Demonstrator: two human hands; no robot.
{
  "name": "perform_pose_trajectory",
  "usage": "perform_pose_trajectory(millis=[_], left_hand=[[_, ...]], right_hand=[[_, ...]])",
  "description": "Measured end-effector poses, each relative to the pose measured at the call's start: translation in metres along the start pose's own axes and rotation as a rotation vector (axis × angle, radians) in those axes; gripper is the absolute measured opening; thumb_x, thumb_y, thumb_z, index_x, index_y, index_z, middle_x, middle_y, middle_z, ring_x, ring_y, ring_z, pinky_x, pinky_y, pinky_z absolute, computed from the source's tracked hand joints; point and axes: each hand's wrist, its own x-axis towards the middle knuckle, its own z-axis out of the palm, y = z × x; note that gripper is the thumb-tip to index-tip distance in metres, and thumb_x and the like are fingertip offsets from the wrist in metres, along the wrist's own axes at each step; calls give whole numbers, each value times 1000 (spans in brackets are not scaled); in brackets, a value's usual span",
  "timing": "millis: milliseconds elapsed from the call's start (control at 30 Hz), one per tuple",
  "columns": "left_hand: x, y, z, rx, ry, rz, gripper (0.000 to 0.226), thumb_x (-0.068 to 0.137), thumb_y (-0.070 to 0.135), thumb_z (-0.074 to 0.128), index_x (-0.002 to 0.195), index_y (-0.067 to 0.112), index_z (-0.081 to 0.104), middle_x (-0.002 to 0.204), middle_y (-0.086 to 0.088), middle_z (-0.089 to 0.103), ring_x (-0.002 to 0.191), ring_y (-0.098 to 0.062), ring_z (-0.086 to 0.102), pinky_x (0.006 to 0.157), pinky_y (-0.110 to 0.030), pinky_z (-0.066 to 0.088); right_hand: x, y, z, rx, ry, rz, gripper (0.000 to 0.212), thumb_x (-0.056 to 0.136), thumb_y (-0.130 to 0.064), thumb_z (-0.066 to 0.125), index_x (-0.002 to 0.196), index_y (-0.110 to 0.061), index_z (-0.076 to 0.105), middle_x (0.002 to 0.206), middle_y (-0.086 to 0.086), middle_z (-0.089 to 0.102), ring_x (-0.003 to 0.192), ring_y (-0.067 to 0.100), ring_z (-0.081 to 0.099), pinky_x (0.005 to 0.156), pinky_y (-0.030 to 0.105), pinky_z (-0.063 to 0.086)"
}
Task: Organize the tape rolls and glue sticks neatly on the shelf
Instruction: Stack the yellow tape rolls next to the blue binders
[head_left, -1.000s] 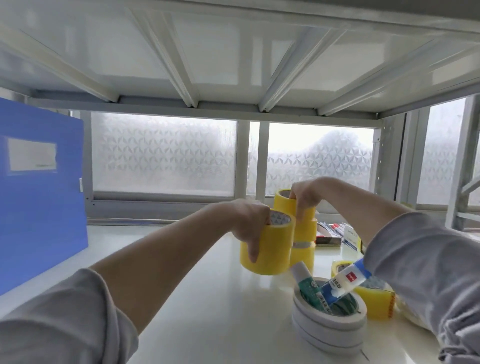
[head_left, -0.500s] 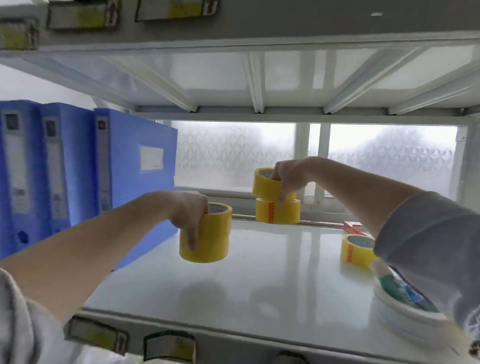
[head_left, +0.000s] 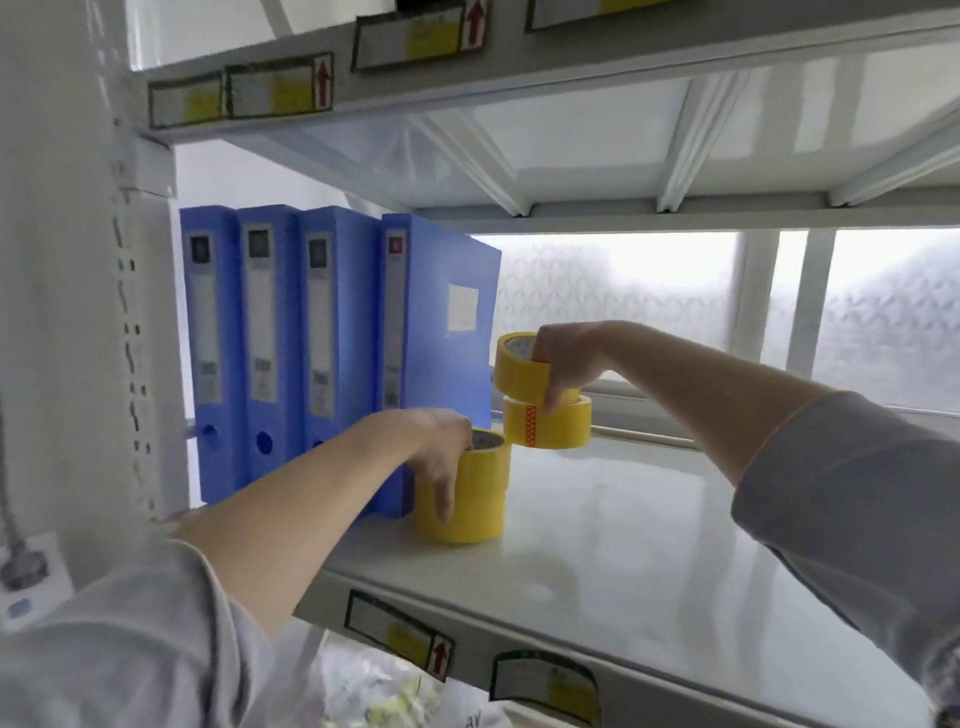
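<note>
Left hand in the head view grips a tall yellow tape stack from above, fingers curled down its side and into the core; the stack stands on the white shelf just beside the nearest of four upright blue file boxes. Right hand pinches the upper yellow tape roll, thumb down its outer face and fingers in the core, holding it tilted on top of a lower yellow tape roll that sits flat farther back on the shelf, near the frosted window. Both forearms are bare, with grey sleeves pushed up. Labels line the shelf's front edge.
</note>
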Motion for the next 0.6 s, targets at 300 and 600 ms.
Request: perform_pose_trajectory(millis=[300, 600], left_hand=[[8, 2, 6, -20, 54, 87, 47, 68, 32, 82, 97, 20, 47, 72, 7, 42, 81, -17, 50, 67, -26, 45], [-13, -25, -10, -192, 274, 109, 36, 71, 34, 79, 101, 16, 73, 96, 7, 69, 84, -7, 60, 70, -18, 42]], right_hand=[[8, 9, -6, 47, 53, 20, 45, 70, -31, 80, 105, -10, 62, 88, 1, 58, 87, 25, 59, 80, 35, 50], [8, -31, -21, 20, 100, -100, 41, 71, -35, 80, 99, -12, 59, 84, 2, 56, 82, 23, 56, 74, 30, 46]])
